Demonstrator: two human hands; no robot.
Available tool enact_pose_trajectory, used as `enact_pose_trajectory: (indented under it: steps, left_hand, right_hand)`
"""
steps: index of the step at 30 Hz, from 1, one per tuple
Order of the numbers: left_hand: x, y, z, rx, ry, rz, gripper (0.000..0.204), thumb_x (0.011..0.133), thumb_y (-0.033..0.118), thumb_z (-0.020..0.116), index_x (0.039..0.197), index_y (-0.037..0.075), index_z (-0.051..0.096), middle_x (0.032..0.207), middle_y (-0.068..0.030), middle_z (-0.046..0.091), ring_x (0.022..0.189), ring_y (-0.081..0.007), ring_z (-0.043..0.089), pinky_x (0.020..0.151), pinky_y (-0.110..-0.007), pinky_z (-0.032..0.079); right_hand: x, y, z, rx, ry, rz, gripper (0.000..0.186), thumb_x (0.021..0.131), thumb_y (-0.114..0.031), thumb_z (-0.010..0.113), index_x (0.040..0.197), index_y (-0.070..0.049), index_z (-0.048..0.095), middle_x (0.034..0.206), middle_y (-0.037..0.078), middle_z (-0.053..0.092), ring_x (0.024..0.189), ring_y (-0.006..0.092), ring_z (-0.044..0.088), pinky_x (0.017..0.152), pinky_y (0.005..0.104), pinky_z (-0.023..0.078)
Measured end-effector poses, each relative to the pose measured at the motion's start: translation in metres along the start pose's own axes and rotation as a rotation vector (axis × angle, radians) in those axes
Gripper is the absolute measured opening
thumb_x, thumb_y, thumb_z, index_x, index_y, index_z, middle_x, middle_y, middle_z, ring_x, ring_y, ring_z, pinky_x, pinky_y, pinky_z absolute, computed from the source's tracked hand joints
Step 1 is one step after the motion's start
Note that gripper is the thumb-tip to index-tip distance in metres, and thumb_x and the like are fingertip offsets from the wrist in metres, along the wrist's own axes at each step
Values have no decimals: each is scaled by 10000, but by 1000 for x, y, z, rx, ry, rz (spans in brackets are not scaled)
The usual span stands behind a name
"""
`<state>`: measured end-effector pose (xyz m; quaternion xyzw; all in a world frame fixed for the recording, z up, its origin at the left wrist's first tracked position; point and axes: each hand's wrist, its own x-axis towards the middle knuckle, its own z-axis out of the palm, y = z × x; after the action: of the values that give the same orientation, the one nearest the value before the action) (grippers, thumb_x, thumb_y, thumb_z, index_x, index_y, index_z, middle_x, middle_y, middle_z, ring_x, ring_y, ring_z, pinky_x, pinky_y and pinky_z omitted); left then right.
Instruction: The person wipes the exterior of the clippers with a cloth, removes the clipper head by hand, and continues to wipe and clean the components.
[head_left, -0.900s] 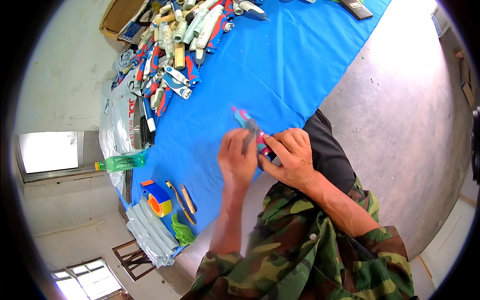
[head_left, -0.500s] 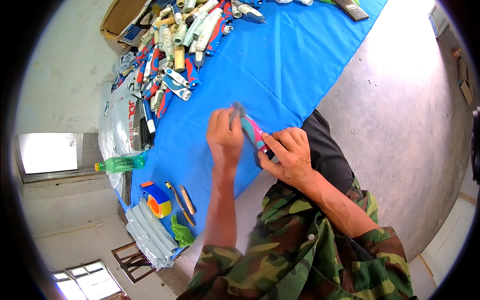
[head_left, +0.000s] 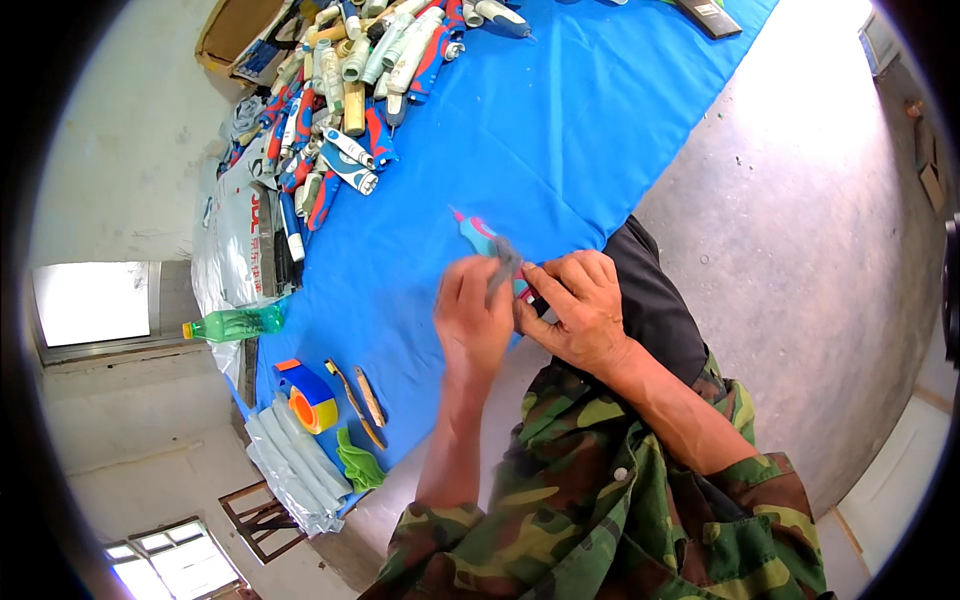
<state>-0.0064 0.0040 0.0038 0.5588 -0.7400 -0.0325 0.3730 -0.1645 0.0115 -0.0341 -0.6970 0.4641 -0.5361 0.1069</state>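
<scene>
My right hand (head_left: 578, 310) grips the near end of a small pink and light-blue handled tool (head_left: 478, 236) that lies on the blue cloth (head_left: 560, 130). Its far tip points up and left. My left hand (head_left: 472, 318) pinches a small grey piece (head_left: 503, 262) against the tool's middle. Both hands touch each other near the cloth's front edge. Camouflage sleeves cover my forearms.
A heap of similar red, blue and white handled tools (head_left: 340, 110) fills the cloth's far left. A tape dispenser (head_left: 309, 395), two thin sticks (head_left: 360, 400), a green rag (head_left: 358, 462) and grey packets (head_left: 290, 470) lie at the left end. A green bottle (head_left: 235, 323) lies beyond the edge.
My left hand rose up along the tool with the grey piece, then came back down toward my right hand. The right hand kept its grip on the tool.
</scene>
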Motion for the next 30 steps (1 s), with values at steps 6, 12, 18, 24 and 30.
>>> enact_pose_trajectory:
  steps: [6, 12, 18, 24, 30]
  left_hand:
    - [30, -32, 9, 89, 16, 21, 135, 920, -7, 761, 1040, 15, 704, 1021, -167, 714, 884, -365, 705, 753, -426, 564]
    - [45, -48, 11, 73, 61, -28, 64, 978, 37, 734, 1014, 0, 697, 998, -163, 700, 844, -339, 688, 733, -423, 547]
    - [44, -66, 0, 15, 117, -161, 98, 1002, 88, 739, 1023, -6, 720, 942, -139, 709, 810, -244, 692, 719, -385, 537]
    - [6, -19, -19, -11, 12, -193, 99, 954, 53, 762, 1029, 0, 726, 978, -148, 726, 835, -279, 706, 745, -401, 559]
    - [-5, 0, -1, -23, -14, -20, 138, 917, 2, 758, 1044, -4, 707, 1023, -168, 723, 880, -368, 701, 755, -460, 563]
  right_hand:
    - [3, -1, -3, 12, -3, -3, 446, 720, -103, 875, 1151, -58, 765, 975, 42, 682, 913, 259, 638, 857, 412, 466]
    - [4, -2, -2, -7, -4, -2, 442, 730, -112, 881, 1153, -57, 767, 991, 54, 688, 921, 264, 643, 873, 417, 471]
    - [1, -1, -3, -10, -50, 0, 496, 740, -144, 890, 1211, -72, 754, 1029, 57, 673, 961, 268, 634, 903, 427, 469]
    - [5, -2, -11, -42, -133, -8, 541, 765, -151, 864, 1286, -92, 730, 1063, 52, 653, 994, 268, 610, 904, 428, 455]
    - [3, 3, -10, -43, -127, -36, 507, 777, -123, 848, 1270, -91, 739, 1091, 56, 665, 960, 266, 613, 877, 421, 457]
